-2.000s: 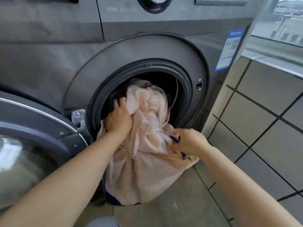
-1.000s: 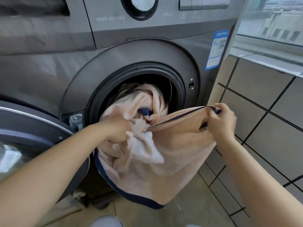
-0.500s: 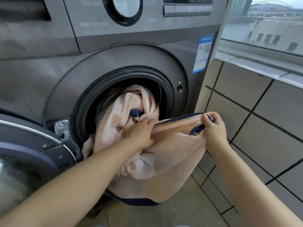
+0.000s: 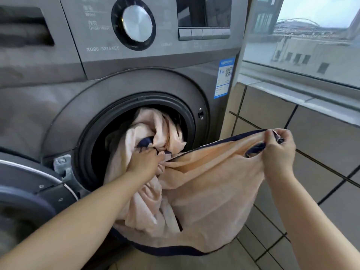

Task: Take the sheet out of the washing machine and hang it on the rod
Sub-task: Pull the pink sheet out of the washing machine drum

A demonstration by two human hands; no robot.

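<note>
A pale peach sheet (image 4: 206, 191) with a dark blue border hangs half out of the grey washing machine (image 4: 136, 78). Part of it is still bunched inside the round drum opening. My left hand (image 4: 145, 159) grips the sheet at the mouth of the drum, near a blue edge. My right hand (image 4: 278, 151) pinches a blue-edged corner and holds it out to the right, level with the drum. The border runs taut between my two hands, and the cloth sags below them like a pouch. No rod is in view.
The machine's open door (image 4: 29, 191) swings out at the lower left. A tiled wall (image 4: 303, 137) stands to the right, under a window ledge (image 4: 292, 92). The tiled floor (image 4: 233, 260) lies beneath the hanging sheet.
My right hand has carried the blue-edged corner further right, stretching the border taut. My left hand has moved back to the drum's mouth and grips the sheet there. The view has tilted up.
</note>
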